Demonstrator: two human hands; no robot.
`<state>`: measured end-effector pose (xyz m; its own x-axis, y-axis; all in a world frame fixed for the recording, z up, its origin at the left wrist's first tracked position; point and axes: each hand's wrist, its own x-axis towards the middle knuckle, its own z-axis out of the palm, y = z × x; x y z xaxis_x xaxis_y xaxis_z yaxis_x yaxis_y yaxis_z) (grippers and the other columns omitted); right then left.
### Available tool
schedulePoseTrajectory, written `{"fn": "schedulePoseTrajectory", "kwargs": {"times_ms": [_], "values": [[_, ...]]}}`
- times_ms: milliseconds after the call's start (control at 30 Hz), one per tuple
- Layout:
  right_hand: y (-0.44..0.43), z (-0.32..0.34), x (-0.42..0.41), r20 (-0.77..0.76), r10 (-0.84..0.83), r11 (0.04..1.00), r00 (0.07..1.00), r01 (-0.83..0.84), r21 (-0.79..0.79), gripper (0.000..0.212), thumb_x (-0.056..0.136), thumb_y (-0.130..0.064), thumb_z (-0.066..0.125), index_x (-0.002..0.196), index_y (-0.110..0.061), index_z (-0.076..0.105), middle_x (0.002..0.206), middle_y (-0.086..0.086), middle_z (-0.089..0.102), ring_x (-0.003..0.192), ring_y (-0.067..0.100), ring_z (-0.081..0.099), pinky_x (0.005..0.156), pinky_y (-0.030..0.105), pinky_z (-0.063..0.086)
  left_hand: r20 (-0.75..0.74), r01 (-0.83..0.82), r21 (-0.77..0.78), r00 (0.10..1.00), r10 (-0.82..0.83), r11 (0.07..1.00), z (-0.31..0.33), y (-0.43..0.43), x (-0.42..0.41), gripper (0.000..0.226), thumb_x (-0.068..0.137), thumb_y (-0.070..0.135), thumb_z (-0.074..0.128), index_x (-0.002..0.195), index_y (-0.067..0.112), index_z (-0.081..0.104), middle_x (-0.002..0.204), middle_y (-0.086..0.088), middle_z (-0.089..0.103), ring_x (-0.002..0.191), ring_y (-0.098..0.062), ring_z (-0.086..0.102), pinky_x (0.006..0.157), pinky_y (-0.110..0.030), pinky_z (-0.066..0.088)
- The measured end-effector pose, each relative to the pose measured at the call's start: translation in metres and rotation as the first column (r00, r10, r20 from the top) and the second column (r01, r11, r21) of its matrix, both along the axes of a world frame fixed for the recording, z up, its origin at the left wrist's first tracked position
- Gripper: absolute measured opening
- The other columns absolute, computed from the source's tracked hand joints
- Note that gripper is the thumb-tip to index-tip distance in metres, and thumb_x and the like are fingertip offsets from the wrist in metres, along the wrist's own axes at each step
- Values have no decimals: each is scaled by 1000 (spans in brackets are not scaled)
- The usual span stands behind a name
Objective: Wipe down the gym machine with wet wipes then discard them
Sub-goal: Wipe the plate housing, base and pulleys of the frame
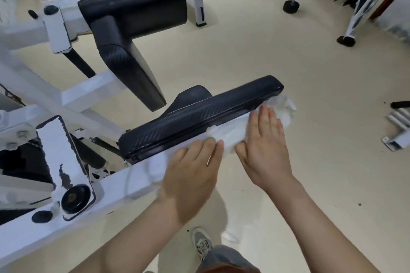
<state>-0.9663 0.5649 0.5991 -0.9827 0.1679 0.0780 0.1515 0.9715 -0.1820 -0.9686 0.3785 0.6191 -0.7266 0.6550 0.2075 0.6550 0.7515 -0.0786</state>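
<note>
Wet wipes lie bunched against the near side of the long black pad on the gym machine. Left hand and right hand press them with straight, released fingers.

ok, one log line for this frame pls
phase: wiping | left hand: pressing wet wipes | right hand: pressing wet wipes | surface: near edge of black pad | discard: not yet done

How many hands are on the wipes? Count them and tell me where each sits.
2. The left hand presses the wipes under the pad's middle. The right hand lies flat on them, nearer the pad's far end. Neither is hidden.
</note>
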Motion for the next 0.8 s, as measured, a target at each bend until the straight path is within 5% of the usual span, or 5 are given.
{"fn": "schedulePoseTrajectory", "kwargs": {"times_ms": [100,300,467,600,800], "values": [[2,-5,2,3,-116,946,993,112,-305,73,94,-26,33,149,12,5,156,35,-3,146,46,10,117,50,25,20,0,-34,1000,1,999,2,21,-7,56,81,16,50,136,7,52,131,-8,56,106,-27,52,76,-35,40],[-59,13,3,30,-421,437,906,232,-869,79,93,-25,35,152,-5,-14,162,14,-11,150,24,1,122,35,5,108,27,8,994,-27,1000,4,24,-16,54,78,17,60,132,11,56,131,-1,58,104,-23,54,78,-30,34],[-71,6,20,162,-359,252,919,262,-931,66,100,-12,38,154,-14,-2,158,3,27,143,5,27,116,20,23,128,80,7,988,-81,997,3,15,-19,49,82,16,55,130,10,57,131,-2,59,110,-24,55,80,-30,40],[-78,16,29,220,-281,202,934,282,-938,46,97,-12,50,132,-31,29,101,-18,61,86,-13,59,68,1,41,145,103,-7,984,-101,995,7,8,-16,51,80,17,48,128,9,60,129,-4,61,112,-24,58,84,-31,46],[-25,24,-10,422,-441,-136,792,406,-904,5,81,-13,46,76,-11,46,68,4,42,60,20,36,67,36,34,109,115,-98,989,-104,989,13,6,-14,56,78,10,45,133,4,54,133,-10,56,113,-30,57,82,-37,49]]}}
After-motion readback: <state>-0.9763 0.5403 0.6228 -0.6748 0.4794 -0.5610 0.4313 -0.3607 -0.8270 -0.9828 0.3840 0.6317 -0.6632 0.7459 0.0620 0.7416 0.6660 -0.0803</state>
